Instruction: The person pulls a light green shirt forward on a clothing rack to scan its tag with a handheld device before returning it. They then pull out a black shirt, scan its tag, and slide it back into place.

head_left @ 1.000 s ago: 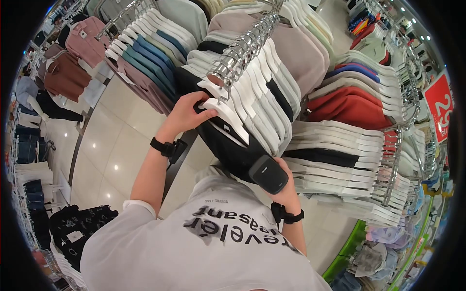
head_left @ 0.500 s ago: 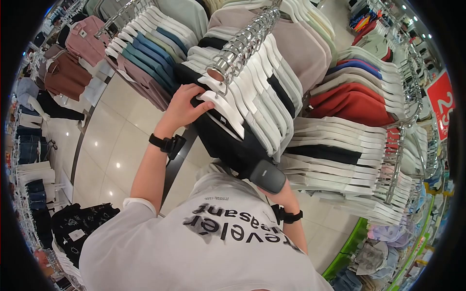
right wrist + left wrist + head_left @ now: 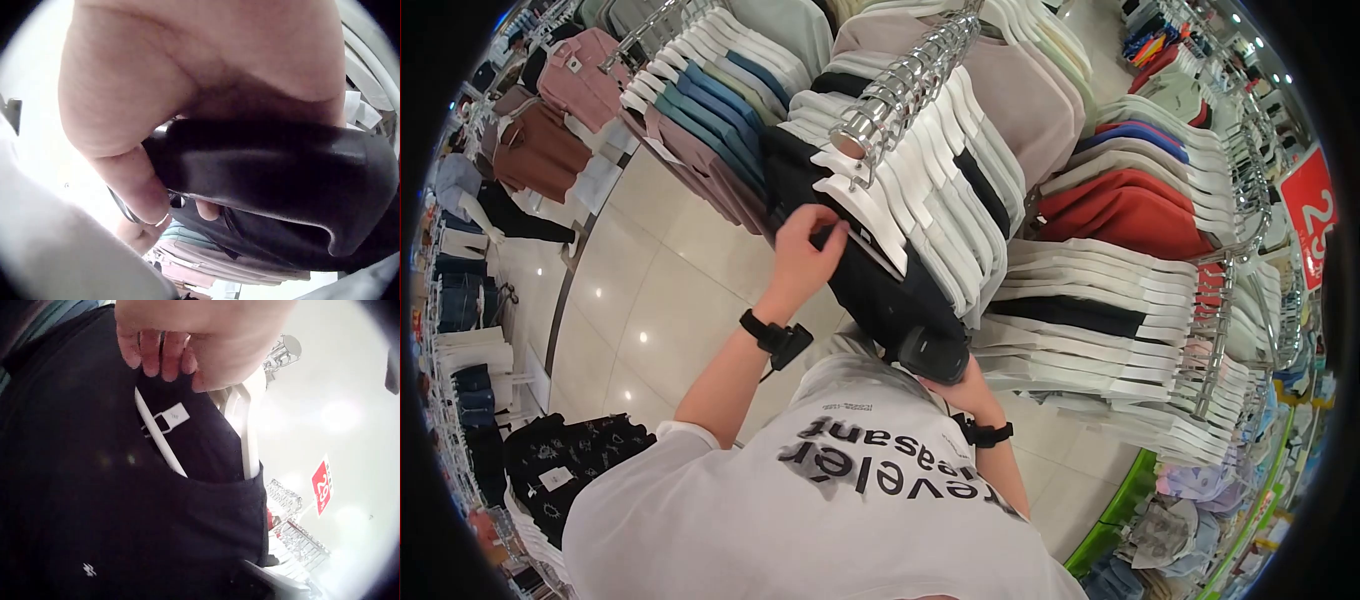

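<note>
My left hand [image 3: 808, 258] is beside the neckline of a black shirt [image 3: 69, 469], off the white hanger [image 3: 858, 212] that carries it. Its fingers [image 3: 150, 353] are loosely bent with gaps between them, overlapping the top of the collar in the left wrist view. A white label [image 3: 177, 415] shows inside the neck, and a small white mark sits on the chest. Lower down, my right hand [image 3: 968, 385] grips a black handheld device [image 3: 262, 172] by its body, the thumb lying along one side. The device's head [image 3: 933, 355] is close against the lower part of the shirt.
A chrome rail [image 3: 905, 90] above bears a tight row of white hangers with mostly pale shirts. Blue and mauve shirts [image 3: 700, 140] hang to the left. More racks with red garments [image 3: 1115, 215] and pale ones stand at the right. Tiled floor [image 3: 630, 300] shows at the left.
My left hand has let go of the hanger and moved down to the collar. My right hand has shifted left and slightly down with the device.
</note>
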Motion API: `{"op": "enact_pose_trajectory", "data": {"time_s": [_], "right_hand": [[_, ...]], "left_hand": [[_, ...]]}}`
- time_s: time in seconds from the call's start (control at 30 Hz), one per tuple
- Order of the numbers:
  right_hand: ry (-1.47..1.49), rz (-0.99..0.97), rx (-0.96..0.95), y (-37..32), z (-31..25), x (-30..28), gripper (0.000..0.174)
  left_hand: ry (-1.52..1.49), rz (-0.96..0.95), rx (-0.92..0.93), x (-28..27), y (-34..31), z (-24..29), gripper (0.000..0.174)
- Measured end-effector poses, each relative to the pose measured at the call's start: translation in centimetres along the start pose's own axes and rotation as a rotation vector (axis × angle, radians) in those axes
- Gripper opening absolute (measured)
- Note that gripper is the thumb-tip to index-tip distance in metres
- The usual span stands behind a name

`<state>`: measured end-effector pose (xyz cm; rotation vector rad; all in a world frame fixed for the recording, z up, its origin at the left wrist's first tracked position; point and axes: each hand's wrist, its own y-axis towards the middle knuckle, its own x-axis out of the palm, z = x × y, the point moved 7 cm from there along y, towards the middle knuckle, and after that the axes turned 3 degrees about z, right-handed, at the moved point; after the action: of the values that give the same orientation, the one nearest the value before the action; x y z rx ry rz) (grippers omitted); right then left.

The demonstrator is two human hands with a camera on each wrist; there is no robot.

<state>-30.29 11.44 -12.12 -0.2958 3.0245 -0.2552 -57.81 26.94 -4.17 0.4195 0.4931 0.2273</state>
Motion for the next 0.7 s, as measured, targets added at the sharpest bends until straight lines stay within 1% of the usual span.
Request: {"op": "enact_pose_trajectory", "data": {"time_s": [0.07, 0.1, 0.17, 0.2, 0.27, 0.3, 0.37, 0.4, 0.47, 0.6, 0.67, 0.7], "right_hand": [[0.002, -0.005, 0.001, 0.0, 0.3, -0.1, 0.046], [0.006, -0.007, 0.0, 0.1, 0.4, -0.1, 0.046], [0.003, -0.01, 0.004, 0.1, 0.5, -0.1, 0.046], [0.001, -0.011, 0.008, 0.1, 0.6, 0.0, 0.046], [-0.003, -0.009, 0.012, 0.1, 0.8, 0.0, 0.046], [-0.005, -0.004, 0.017, 0.1, 0.8, -0.1, 0.046], [-0.017, -0.006, -0.001, 0.2, 0.5, -0.1, 0.046], [-0.028, -0.002, -0.017, 0.2, 0.3, -0.2, 0.046], [-0.036, 0.002, -0.025, 0.2, 0.9, -0.5, 0.046], [-0.066, 0.031, -0.034, 0.1, 0.6, -0.8, 0.047], [-0.065, 0.012, -0.021, 0.2, 0.9, -0.8, 0.047], [-0.064, -0.008, -0.008, 0.3, 0.8, -0.7, 0.047]], "left_hand": [[-0.068, -0.137, -0.135, 2.1, -1.3, -1.4, 0.023], [-0.068, -0.134, -0.136, 2.6, -1.5, -1.4, 0.023], [0.087, -0.164, -0.079, 3.5, -1.9, -1.2, 0.034], [0.087, -0.162, -0.08, 3.6, -1.8, -0.5, 0.034], [0.451, -0.243, -0.027, 3.7, -1.6, 0.9, 0.035], [0.452, -0.24, -0.029, 3.5, -1.5, 1.0, 0.035], [0.553, -0.335, -0.042, 3.9, -1.1, 0.7, 0.034], [0.553, -0.334, -0.042, 3.7, -0.9, 0.8, 0.034], [0.61, -0.451, -0.124, 3.8, -1.0, 0.0, 0.033], [0.612, -0.404, -0.108, 3.9, -1.3, 0.0, 0.036], [0.666, -0.34, -0.073, 4.1, -1.4, -0.2, 0.032], [0.665, -0.339, -0.072, 4.2, -1.4, -0.5, 0.032]]}}
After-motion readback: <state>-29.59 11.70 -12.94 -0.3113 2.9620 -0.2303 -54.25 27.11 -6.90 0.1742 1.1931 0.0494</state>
